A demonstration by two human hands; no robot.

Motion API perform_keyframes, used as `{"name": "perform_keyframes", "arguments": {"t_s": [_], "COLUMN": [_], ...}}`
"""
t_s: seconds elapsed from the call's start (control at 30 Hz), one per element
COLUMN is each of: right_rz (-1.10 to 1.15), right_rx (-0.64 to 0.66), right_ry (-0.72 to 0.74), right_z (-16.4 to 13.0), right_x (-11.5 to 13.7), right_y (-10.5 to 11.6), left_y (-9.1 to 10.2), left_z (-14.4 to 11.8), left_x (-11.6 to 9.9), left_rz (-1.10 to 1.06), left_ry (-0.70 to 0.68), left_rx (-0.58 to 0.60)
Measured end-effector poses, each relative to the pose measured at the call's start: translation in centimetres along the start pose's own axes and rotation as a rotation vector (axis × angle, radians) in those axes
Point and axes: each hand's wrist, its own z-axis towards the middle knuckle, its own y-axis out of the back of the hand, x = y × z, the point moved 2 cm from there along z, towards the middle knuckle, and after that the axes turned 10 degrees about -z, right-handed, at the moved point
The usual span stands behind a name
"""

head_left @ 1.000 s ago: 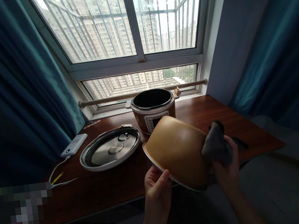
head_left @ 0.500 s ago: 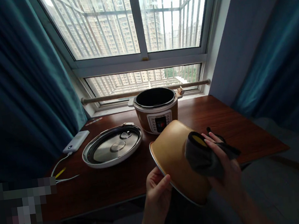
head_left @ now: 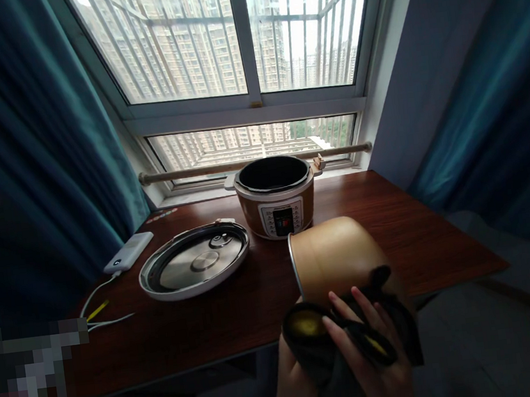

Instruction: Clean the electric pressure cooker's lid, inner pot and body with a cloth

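Observation:
A gold inner pot (head_left: 336, 251) is held on its side over the table's front edge, its silver rim facing left. My left hand (head_left: 292, 382) is at the lower part of that rim, gripping the pot; its fingers are mostly hidden behind a cloth. The dark grey cloth (head_left: 319, 362) has black edging and yellowish patches. With fingers bent over it, my right hand (head_left: 373, 346) presses the bunched cloth against the pot's outer side. Behind the pot stands a gold and white electric cooker (head_left: 276, 207), its top uncovered and its display lit.
A round cooker lid (head_left: 195, 262) lies with its metal inner face up on the brown table (head_left: 423, 230). A white power bank (head_left: 129, 252) with a cable lies left of it. Blue curtains (head_left: 66, 120) hang beside the barred window.
The pot has shifted right and turned, so its rim stands more upright. My right hand and the cloth have moved down and left across its side, now covering part of my left hand.

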Motion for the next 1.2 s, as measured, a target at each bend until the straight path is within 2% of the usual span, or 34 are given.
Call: {"name": "perform_keyframes", "arguments": {"t_s": [0.03,0.1,0.17,0.23,0.27,0.33,0.47,0.53,0.6,0.67,0.73,0.8,0.83,0.9,1.0,1.07,1.13,1.2], "right_rz": [-0.001,-0.002,0.026,0.076,0.1,0.125,0.174,0.217,0.248,0.27,0.279,0.258,0.242,0.244,0.351,0.386,0.376,0.373], "right_rx": [0.015,0.048,0.085,0.137,0.176,0.258,0.369,0.406,0.427,0.453,0.484,0.486,0.475,0.475,0.556,0.594,0.596,0.6], "right_ry": [0.026,0.014,-0.097,-0.209,-0.219,-0.129,0.228,0.295,0.23,0.072,-0.088,-0.156,-0.139,-0.005,0.366,0.556,0.601,0.562], "right_z": [0.2,1.0,1.9,3.0,3.4,4.3,5.5,6.4,7.7,9.3,10.7,11.6,11.9,12.2,11.9,11.9,12.4,13.3], "right_x": [-0.2,-1.6,-3.8,-5.7,-6.3,-6.2,-3.8,-3.2,-3.8,-5.1,-6.1,-6.2,-5.8,-4.2,-1.1,0.2,0.6,0.2], "right_y": [0.1,0.4,0.7,0.8,0.8,0.8,1.1,1.1,0.7,-0.1,-0.9,-1.1,-1.0,-0.4,0.6,0.8,0.4,-0.4], "left_y": [0.0,-0.5,-1.4,-1.9,-2.1,-2.1,-1.5,-0.9,-0.3,0.3,0.7,1.1,1.4,2.1,3.5,4.2,4.4,4.0], "left_z": [-0.2,-0.5,-0.6,-0.7,-0.7,-0.9,-1.5,-1.7,-1.8,-1.7,-1.5,-1.3,-1.3,-1.4,-1.8,-2.1,-2.2,-1.9], "left_x": [0.2,0.2,-0.1,-0.6,-0.7,-1.0,-1.7,-2.0,-2.0,-2.0,-2.1,-2.2,-2.3,-2.4,-2.2,-2.0,-2.0,-2.3], "left_rz": [0.03,0.072,0.089,0.096,0.102,0.115,0.159,0.161,0.149,0.144,0.132,0.113,0.103,0.089,0.104,0.115,0.094,0.048], "left_ry": [-0.005,0.019,0.018,-0.019,-0.034,-0.066,-0.157,-0.158,-0.143,-0.126,-0.114,-0.088,-0.083,-0.076,-0.109,-0.156,-0.183,-0.167], "left_rx": [0.016,0.164,0.268,0.228,0.186,0.106,0.021,0.001,-0.043,-0.085,-0.096,-0.084,-0.082,-0.08,-0.112,-0.178,-0.223,-0.21]}}
